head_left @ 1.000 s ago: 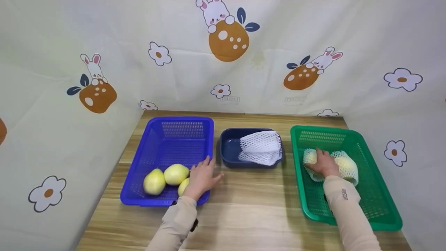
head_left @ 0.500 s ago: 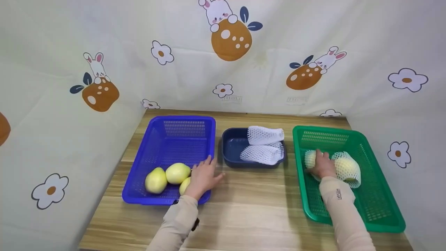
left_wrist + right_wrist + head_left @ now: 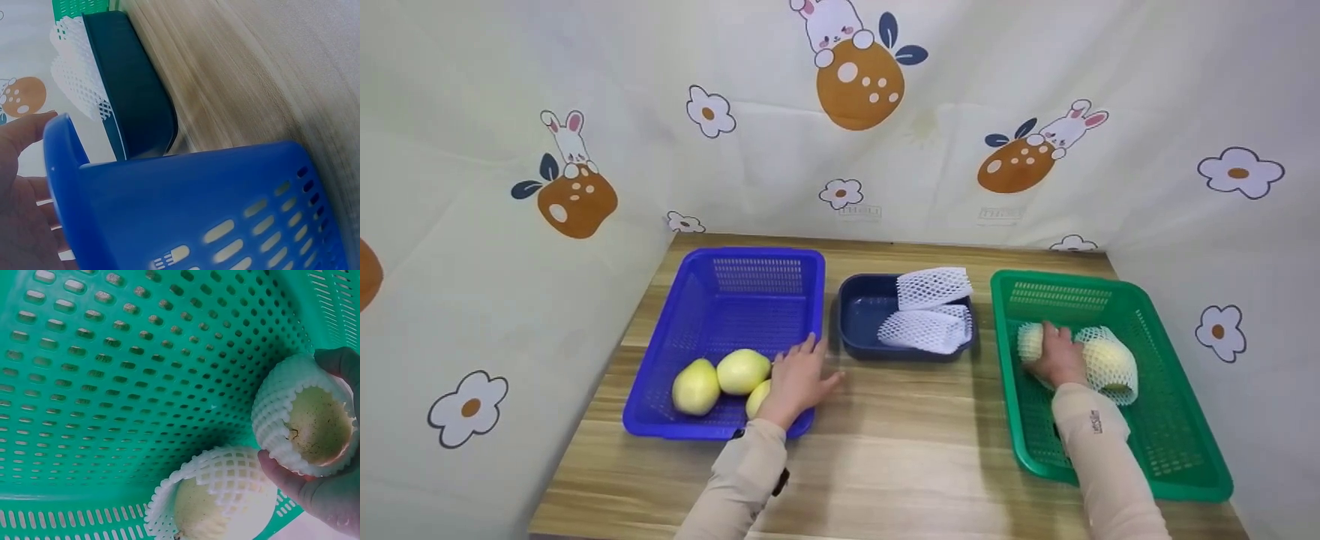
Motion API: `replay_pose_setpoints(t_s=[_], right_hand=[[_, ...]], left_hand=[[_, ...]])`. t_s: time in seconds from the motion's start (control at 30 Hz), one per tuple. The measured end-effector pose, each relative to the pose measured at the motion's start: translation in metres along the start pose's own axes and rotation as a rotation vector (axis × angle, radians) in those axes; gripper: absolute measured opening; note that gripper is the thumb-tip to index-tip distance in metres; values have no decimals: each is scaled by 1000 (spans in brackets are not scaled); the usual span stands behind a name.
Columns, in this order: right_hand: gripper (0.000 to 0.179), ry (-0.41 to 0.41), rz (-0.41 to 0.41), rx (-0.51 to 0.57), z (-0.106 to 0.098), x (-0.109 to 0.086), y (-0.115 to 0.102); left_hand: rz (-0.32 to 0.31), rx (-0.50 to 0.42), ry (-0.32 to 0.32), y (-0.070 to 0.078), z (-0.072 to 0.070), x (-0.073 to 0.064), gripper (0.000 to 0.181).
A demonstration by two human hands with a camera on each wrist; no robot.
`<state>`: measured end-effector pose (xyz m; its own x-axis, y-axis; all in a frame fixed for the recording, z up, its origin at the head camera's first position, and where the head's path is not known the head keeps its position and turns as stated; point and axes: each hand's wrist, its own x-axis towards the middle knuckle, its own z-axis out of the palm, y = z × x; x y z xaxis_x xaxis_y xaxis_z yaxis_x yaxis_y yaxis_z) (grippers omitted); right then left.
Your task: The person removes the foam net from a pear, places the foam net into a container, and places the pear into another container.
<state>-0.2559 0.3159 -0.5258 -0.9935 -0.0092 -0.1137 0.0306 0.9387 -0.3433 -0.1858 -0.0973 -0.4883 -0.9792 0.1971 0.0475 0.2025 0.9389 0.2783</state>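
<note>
In the green basket [image 3: 1174, 409], my right hand [image 3: 1061, 358] holds a yellowish pear [image 3: 318, 424] in a white foam net sleeve [image 3: 275, 405]. Thumb and fingers curl round its sides in the right wrist view. Beside it lies another netted pear [image 3: 1108, 366]. My left hand [image 3: 799, 381] rests with loosely spread fingers over the right rim of the blue basket [image 3: 637, 405]. Inside that basket are bare yellow-green pears, one at the left [image 3: 695, 388], one in the middle [image 3: 743, 372] and one partly hidden by my left hand [image 3: 757, 401].
Between the baskets stands a small dark blue tray [image 3: 861, 319] with white foam net sleeves [image 3: 922, 330] at its right side, one leaning over the back rim. All stand on a wooden table [image 3: 900, 450], with a printed cloth [image 3: 765, 165] behind and at both sides.
One foam net sleeve in the tray has sprung up toward the back rim, apart from the rest. My right hand has shifted slightly with its pear; the left hand stays on the rim.
</note>
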Motion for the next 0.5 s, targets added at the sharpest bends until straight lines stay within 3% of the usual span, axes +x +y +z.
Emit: replay_pose_setpoints(t_s=[0.2,0.5], right_hand=[[78,-8,10,23,-7,-4,3],[78,35,-37,46,-20,-5,-2]], left_hand=[[3,14,5,0,1,1,65],[-9,6,-12,2,-1,0,63]])
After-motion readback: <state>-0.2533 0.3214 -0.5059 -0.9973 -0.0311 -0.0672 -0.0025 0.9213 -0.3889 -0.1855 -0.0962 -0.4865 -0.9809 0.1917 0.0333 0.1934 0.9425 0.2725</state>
